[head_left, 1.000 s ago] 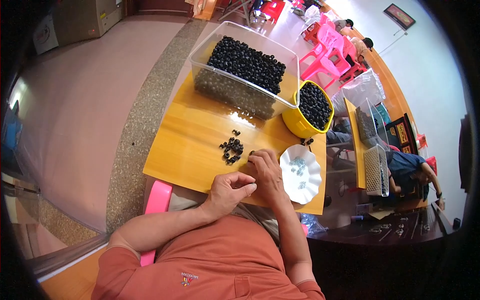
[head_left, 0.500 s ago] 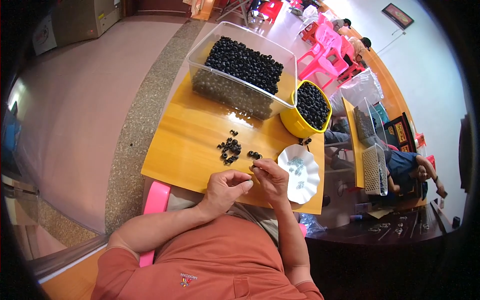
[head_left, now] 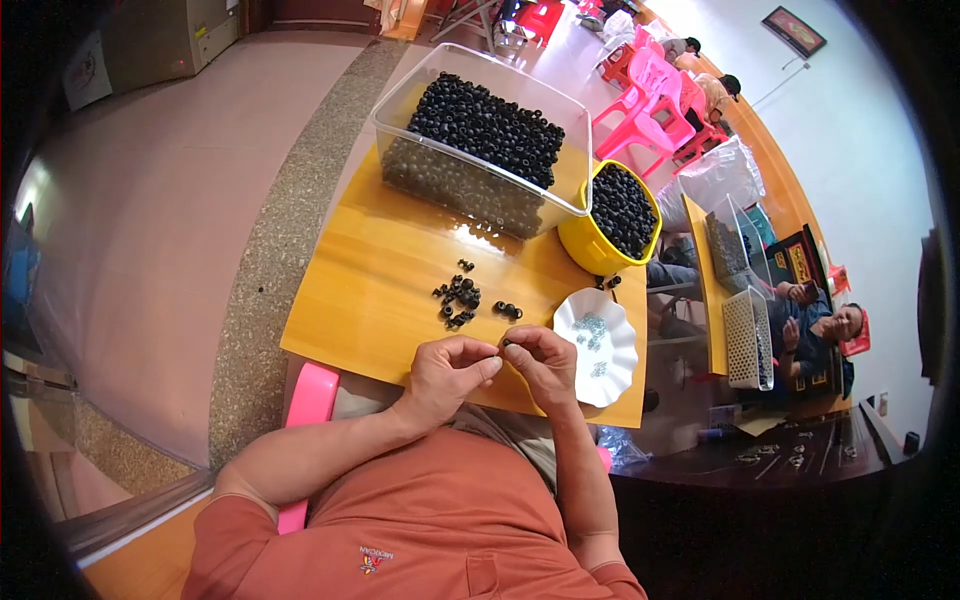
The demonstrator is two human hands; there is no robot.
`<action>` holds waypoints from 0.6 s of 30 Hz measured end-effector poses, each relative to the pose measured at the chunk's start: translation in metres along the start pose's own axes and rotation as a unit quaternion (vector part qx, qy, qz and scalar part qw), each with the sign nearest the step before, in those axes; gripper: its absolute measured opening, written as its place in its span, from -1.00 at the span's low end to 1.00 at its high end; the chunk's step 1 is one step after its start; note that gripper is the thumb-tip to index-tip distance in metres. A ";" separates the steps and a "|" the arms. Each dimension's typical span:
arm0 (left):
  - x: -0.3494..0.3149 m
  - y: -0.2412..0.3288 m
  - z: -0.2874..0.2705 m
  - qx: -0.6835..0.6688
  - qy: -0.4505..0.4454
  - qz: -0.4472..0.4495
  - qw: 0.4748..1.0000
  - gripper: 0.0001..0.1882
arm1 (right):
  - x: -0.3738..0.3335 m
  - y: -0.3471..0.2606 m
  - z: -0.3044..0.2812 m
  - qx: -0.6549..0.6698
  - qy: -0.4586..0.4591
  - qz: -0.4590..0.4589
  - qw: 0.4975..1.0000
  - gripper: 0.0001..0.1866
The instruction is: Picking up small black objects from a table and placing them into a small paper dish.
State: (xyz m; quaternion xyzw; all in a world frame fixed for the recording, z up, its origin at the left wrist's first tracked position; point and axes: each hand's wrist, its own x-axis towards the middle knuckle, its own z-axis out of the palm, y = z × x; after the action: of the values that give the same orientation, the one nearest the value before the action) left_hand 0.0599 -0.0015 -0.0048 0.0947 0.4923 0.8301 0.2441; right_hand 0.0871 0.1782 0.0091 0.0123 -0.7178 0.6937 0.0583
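Observation:
Close together over the near edge of the wooden table, my two hands almost meet at the fingertips. Thumb and forefinger of my right hand (head_left: 545, 368) pinch a small black ring-like part (head_left: 508, 342). My left hand (head_left: 447, 377) is closed with thumb and forefinger together beside it; what it holds, if anything, is too small to make out. Just beyond lie a loose pile of black round parts (head_left: 460, 298) and a little group of black parts (head_left: 508, 311). Right of my right hand stands a white scalloped dish (head_left: 622, 375) holding tiny pale bluish pieces.
A clear plastic bin (head_left: 470, 205) full of black parts stands at the table's (head_left: 375, 310) far side. Beside it is a yellow tub (head_left: 590, 247), also filled. To the right, a person (head_left: 810, 335) sits at another table with a white basket (head_left: 745, 340). Pink chairs (head_left: 650, 105) stand behind.
My fingertips have come closer together, the right hand turning slightly so the black part shows between its fingers. The person at right has drawn an outstretched arm in and sits more upright.

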 end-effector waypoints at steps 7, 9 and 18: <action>0.000 0.002 0.000 -0.005 0.001 -0.013 1.000 -0.86 | 0.000 -0.003 0.000 0.007 -0.017 -0.009 1.000 -0.88; 0.000 0.001 -0.001 -0.007 0.001 -0.016 1.000 -0.86 | -0.001 -0.005 0.006 0.010 0.011 0.010 1.000 -0.87; 0.002 0.001 -0.001 -0.007 0.001 -0.012 1.000 -0.85 | 0.000 -0.003 0.004 -0.007 0.025 0.018 1.000 -0.86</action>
State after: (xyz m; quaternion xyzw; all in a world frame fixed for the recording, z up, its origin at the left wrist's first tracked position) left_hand 0.0577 -0.0020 -0.0052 0.0862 0.4881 0.8305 0.2542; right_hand 0.0877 0.1743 0.0118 -0.0183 -0.7211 0.6897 0.0633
